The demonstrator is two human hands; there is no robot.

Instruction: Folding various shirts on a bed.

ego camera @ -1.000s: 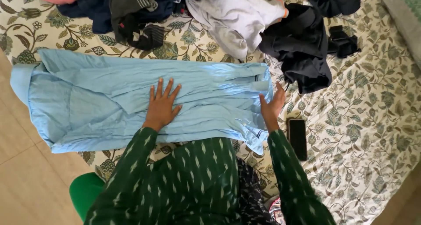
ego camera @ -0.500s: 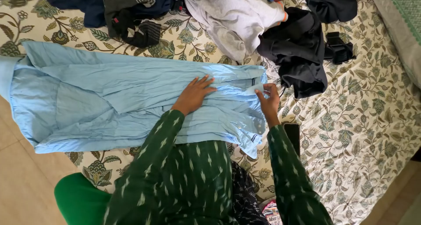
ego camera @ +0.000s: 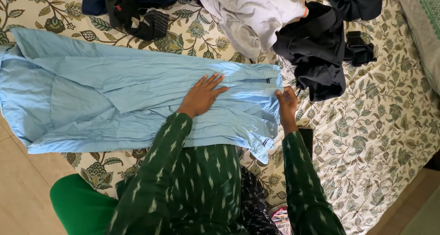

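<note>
Floral bedsheet (ego camera: 380,125) covers the bed, cream w/ green leaf print; pale tile floor (ego camera: 23,194) shows at lower left. Light blue shirt (ego camera: 114,102) lies spread lengthwise across the sheet, its left end reaching the bed edge, collar end to the right.

Left hand (ego camera: 200,97) lies flat, palm down, fingers spread, pressing the shirt just left of the collar area. One sec ago it was pressing mid-shirt, further left; it has since slid toward the collar end. Right hand (ego camera: 288,104) pinches the shirt's right edge btwn thumb and fingertips, near the collar band. A sec ago it stood open at that edge, not gripping; now it's closed on the fabric. Shirt itself has barely shifted, creases approx. the same.

Judgement: smoothing looks done on this side and the hands are set at the collar end, one anchoring, one holding the edge — reads as prep for a fold or a tug to square that end. No fold across the width made yet.

Around: grey-white garment (ego camera: 250,15) and black garment (ego camera: 316,51) heaped above the collar end, well apart from both hands; dark striped piece (ego camera: 146,24) above the shirt; dark phone (ego camera: 306,136) on the sheet just beside the right forearm, partly hidden by the green patterned sleeve (ego camera: 302,180).
</note>
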